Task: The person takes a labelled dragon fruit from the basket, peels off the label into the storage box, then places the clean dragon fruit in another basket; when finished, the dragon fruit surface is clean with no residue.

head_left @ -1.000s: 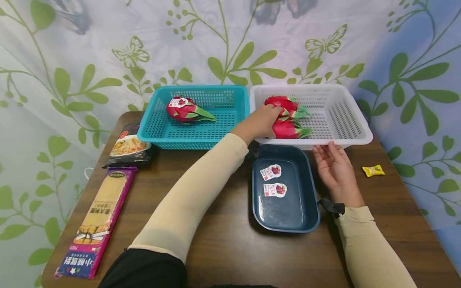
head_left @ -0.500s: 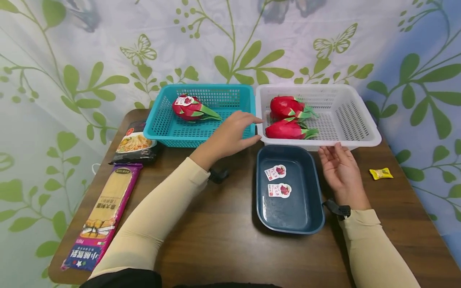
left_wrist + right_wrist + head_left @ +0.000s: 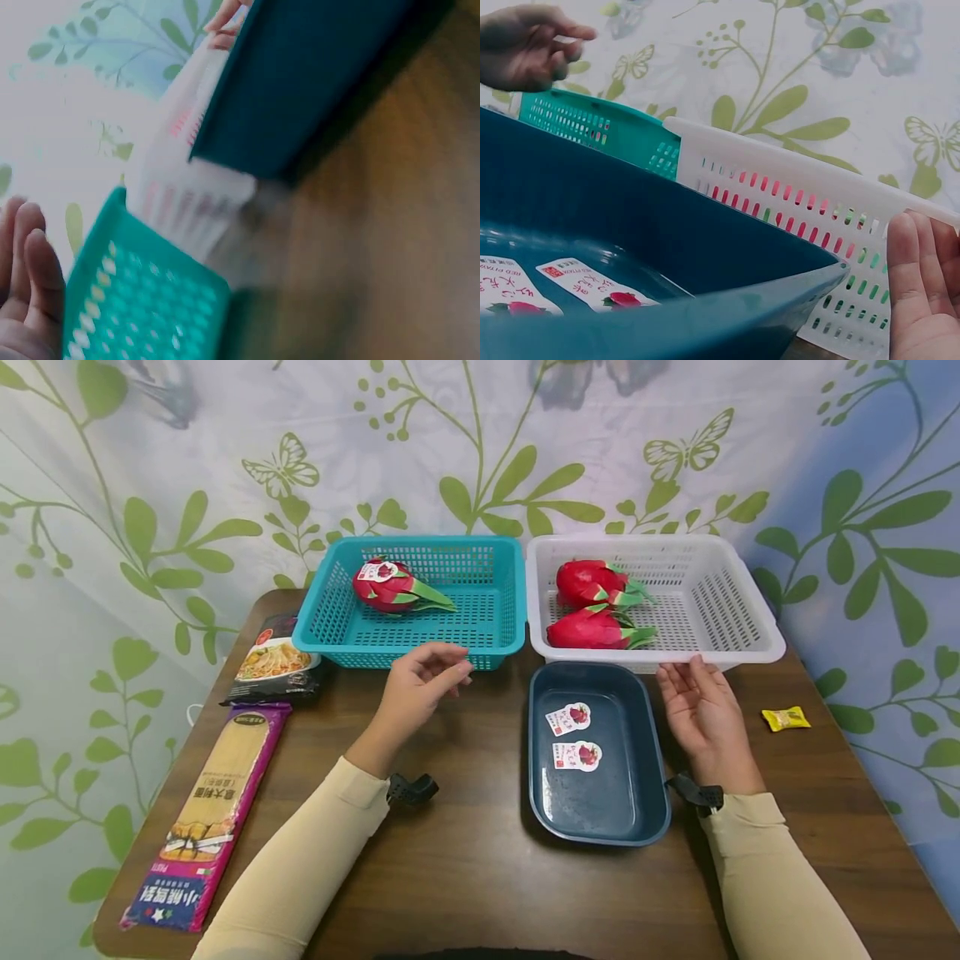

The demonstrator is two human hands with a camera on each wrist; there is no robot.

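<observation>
1. The left hand, fingers loosely bent and holding nothing, is over the tabletop, just in front of the teal basket.
2. The right hand has relaxed fingers, its tips at the front rim of the white basket; how firmly they touch, I cannot tell.
3. Two dragon fruits lie in the white basket's left half, leaving room on its right; another sits leftward in the teal basket.
4. Bare wood separates the spaghetti packet from the navy tub; the tabletop's near edge is cut off.
5. The left-wrist view blurs the wood and crops the left hand.
6. Only the right-wrist view shows red through the white basket's slots.
</observation>
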